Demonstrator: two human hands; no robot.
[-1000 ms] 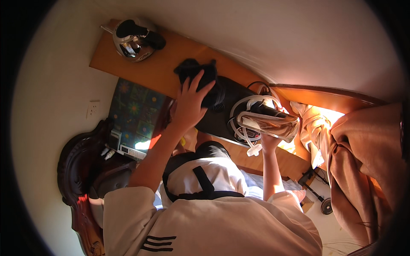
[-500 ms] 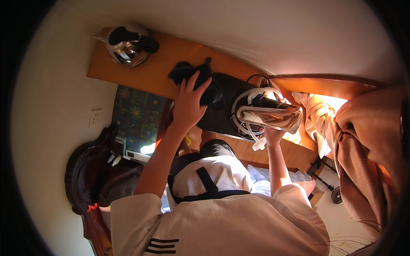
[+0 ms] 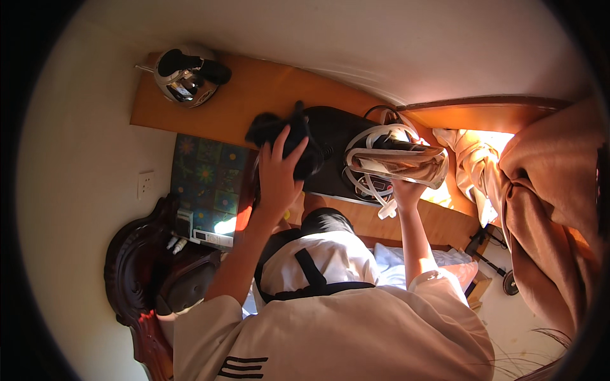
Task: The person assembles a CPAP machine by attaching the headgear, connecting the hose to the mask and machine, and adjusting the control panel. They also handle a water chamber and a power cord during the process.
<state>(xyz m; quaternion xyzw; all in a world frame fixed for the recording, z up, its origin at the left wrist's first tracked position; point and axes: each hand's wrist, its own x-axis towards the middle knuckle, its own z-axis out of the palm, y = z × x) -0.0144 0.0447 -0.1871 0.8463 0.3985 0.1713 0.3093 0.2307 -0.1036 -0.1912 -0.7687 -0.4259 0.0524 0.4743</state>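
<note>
My left hand (image 3: 277, 159) grips a dark black object (image 3: 270, 127) with a limp, strap-like outline, its fingers spread over the near side. Its kind is too dark and blurred to make out. My right hand (image 3: 408, 190) holds a long see-through plastic case or pouch (image 3: 406, 166) from below, and most of its fingers are hidden under it. White tubing (image 3: 360, 143) loops around this clear thing, and a white end piece (image 3: 387, 209) hangs near my wrist. Beneath both hands lies a flat black device (image 3: 327, 171), with a small panel of buttons (image 3: 379, 183) partly covered by the tubing.
A silver and black helmet (image 3: 190, 79) sits at the left end of the wooden shelf (image 3: 254, 82) along the wall. Brown curtains (image 3: 540, 190) hang at the right. Left of me are a carved dark wood headboard (image 3: 127, 267), a flowered panel (image 3: 206, 171) and a wall socket (image 3: 146, 185).
The black object in my left hand has shifted slightly left and down. My right hand still holds the clear plastic thing in nearly the same place. The view has tilted a little.
</note>
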